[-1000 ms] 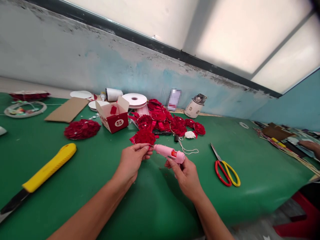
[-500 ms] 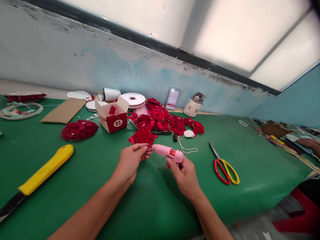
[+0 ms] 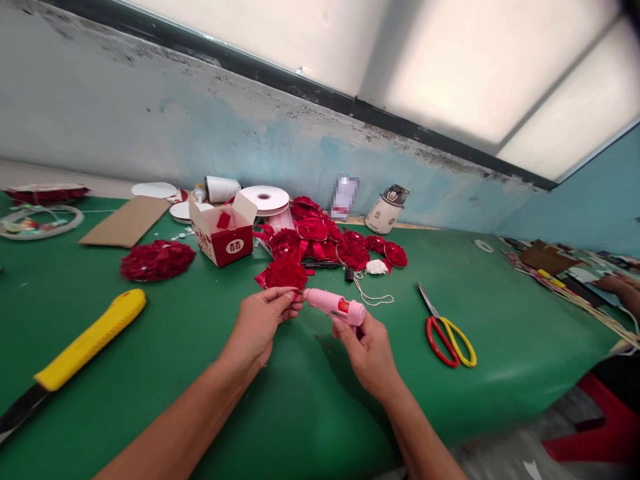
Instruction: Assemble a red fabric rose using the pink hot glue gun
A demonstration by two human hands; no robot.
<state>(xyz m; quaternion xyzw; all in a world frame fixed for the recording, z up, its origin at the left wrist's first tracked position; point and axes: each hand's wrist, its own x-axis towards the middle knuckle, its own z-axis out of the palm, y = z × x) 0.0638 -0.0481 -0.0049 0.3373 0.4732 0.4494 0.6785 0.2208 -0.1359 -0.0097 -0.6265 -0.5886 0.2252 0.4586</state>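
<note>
My right hand (image 3: 367, 347) is closed around the handle of a pink glue gun (image 3: 333, 304), whose nozzle points left. At the nozzle tip, my left hand (image 3: 265, 320) pinches a small red piece (image 3: 295, 297), mostly hidden by the fingers; it looks like fabric or ribbon. Just beyond my fingertips lies a red fabric flower (image 3: 285, 274). Behind it is a heap of red fabric flowers and ribbon (image 3: 320, 237). A white flower-like piece (image 3: 377, 267) and a loop of white cord (image 3: 377, 299) rest right of the heap.
Scissors (image 3: 447, 333) with red and yellow handles lie to the right, a yellow-handled knife (image 3: 93, 340) to the left. A red and white box (image 3: 227, 241), a ribbon spool (image 3: 264, 198), and a bottle (image 3: 387, 210) stand behind. Another person's hand (image 3: 617, 287) shows at far right.
Both hands hold nearly the same pose, with the nozzle still at the red piece. The whole view has shifted very slightly. At far right, the other person's hand has moved a little.
</note>
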